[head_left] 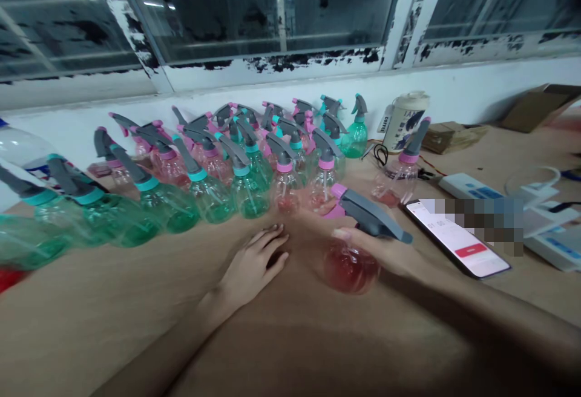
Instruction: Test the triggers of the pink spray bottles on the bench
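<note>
My right hand [370, 242] is closed around the neck of a spray bottle [351, 271] with red liquid and a grey and pink trigger head. That bottle is tilted a little, and my fingers hide its collar. On the table lies my left hand [252, 264], palm down with its fingers stretched out and nothing in it. Just beyond both hands stand several other spray bottles, among them a pink-collared one [285, 194] and a teal-collared one with green liquid [251, 196].
Another pink-collared spray bottle [396, 182] stands apart at the right. A lit phone [454, 233] lies beside my right forearm, near white and blue boxes [474, 191]. Behind are a printed cup [403, 121], a brown paper packet [454, 135] and a cardboard box [535, 106].
</note>
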The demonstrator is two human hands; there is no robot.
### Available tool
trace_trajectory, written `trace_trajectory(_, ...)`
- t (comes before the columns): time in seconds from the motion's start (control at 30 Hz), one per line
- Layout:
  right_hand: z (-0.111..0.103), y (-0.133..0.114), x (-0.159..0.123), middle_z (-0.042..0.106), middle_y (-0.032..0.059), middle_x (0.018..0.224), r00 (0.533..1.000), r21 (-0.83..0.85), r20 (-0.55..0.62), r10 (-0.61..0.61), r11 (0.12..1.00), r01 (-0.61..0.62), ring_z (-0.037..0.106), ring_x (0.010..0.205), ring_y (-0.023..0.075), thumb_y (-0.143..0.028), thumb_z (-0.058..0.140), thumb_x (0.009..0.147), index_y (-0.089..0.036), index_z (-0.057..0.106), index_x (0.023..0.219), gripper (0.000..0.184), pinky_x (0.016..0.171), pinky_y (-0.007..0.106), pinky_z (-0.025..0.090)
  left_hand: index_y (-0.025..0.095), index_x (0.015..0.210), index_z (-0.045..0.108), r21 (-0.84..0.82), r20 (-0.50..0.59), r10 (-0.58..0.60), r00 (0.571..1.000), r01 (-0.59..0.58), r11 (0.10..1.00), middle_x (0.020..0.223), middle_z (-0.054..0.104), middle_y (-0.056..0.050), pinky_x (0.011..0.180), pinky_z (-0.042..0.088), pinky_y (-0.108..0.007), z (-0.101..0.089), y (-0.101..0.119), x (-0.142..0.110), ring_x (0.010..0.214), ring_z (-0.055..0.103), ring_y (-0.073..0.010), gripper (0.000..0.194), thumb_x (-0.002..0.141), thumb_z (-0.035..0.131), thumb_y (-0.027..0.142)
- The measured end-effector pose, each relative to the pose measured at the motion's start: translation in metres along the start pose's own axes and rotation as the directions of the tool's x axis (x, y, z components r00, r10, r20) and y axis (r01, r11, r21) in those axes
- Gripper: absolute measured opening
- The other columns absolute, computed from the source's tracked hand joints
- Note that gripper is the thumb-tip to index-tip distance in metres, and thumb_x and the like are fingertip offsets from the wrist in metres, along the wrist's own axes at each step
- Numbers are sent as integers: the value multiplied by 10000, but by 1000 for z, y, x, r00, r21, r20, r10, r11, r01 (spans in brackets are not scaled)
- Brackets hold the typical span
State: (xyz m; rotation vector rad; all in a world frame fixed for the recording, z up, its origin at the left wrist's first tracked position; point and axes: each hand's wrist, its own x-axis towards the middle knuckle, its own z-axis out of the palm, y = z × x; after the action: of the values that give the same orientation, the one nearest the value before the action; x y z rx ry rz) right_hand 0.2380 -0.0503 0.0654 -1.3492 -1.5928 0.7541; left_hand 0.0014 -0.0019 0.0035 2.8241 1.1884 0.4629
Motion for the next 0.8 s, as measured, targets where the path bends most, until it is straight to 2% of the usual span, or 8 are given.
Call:
trace_trajectory(0.13,1,6,-3,423,-60,508,996,0,-80,27,1000,-27,408,452,102,-356,661,622,-227,448,569,254,410,250,354,178,1192,506,2,2,2,1000,-2,1000,1283,501,-50,1017,334,-366,1,0,0,1210,417,-190,323,900,439,295)
trace_trajectory(0.23,2,8,-4,514,-47,610,992,14,-103,-67,998,69,464,526,119,-300,683,584,-244,541,673,176,484,267,416,176,1190,511,3,1,9,1000,-9,1000,1283,503,-52,1014,339,-366,1,-1,0,1210,418,-191,323,897,443,293)
trace_trajectory(0.33,4,8,-5,563,-34,702,978,-27,-142,-150,989,148,489,570,130,-324,688,598,-266,587,838,267,547,284,446,175,1185,516,0,-12,13,1000,-13,1000,1276,508,-57,1012,343,-369,0,-1,-1,1201,430,-194,321,898,439,297)
trace_trajectory(0.43,5,9,-10,508,-44,569,976,-171,-166,-142,979,114,477,533,138,-410,659,650,-244,580,732,201,527,289,436,181,1185,512,-5,-26,20,999,-20,1000,1273,512,-55,1008,349,-370,1,-1,-1,1198,435,-194,321,899,432,303)
trace_trajectory(0.5,4,9,-14,542,-30,573,983,-233,-136,-126,968,92,529,575,158,-450,623,687,-226,561,679,233,566,303,453,182,1184,512,-5,-29,21,999,-21,1000,1276,510,-56,1005,351,-370,2,-1,-1,1199,433,-193,319,900,430,301)
trace_trajectory(0.6,1,10,-23,654,27,841,987,-270,-82,-135,957,108,607,795,216,-474,627,684,-214,581,865,321,729,359,476,173,1177,519,-10,-25,19,1000,-19,1000,1276,508,-60,1007,348,-363,2,-1,-1,1206,424,-192,317,900,430,298)
trace_trajectory(0.7,-4,13,-33,625,63,1045,988,-312,-62,-141,943,115,569,987,253,-469,635,684,-223,534,1059,460,866,423,430,162,1174,525,-11,-24,10,1000,-11,1000,1276,508,-61,1014,340,-358,2,0,-1,1208,420,-191,319,899,434,295)
trace_trajectory(0.8,-7,17,-41,593,93,1118,988,-358,-80,-128,929,92,532,1062,276,-474,627,691,-207,507,1121,520,898,444,412,164,1171,529,-11,-30,6,1000,-7,1000,1262,520,-60,1013,341,-355,1,0,-1,1201,427,-189,317,898,435,296)
